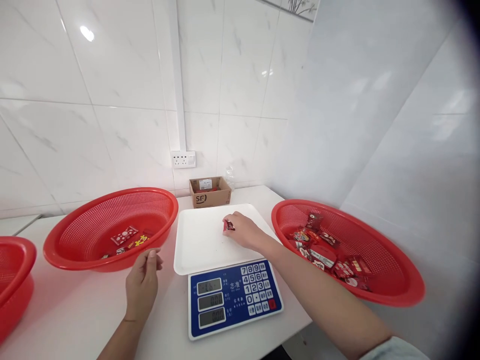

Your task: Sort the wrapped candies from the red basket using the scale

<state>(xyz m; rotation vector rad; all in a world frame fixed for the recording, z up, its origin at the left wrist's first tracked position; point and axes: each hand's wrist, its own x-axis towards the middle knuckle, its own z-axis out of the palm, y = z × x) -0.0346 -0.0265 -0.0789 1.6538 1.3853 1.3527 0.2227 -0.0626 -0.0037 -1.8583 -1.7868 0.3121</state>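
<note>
My right hand (242, 230) is closed on a small red snack packet (228, 226), held over the white weighing pan (198, 240) of a digital scale. The scale's blue panel (236, 300) has a keypad on the right and three displays on the left. My left hand (144, 275) is loosely curled near the rim of a red plastic basket (112, 200), with its fingers folded in and no object visible in them. A few wrapped snacks (125, 235) lie in that basket.
Another red basket (405, 280) at the right holds several wrapped snacks (322, 255). Part of a third red basket (22, 245) shows at the left edge. Behind the pan, a small cardboard box (212, 200) stands by the tiled wall, below a power socket (183, 159).
</note>
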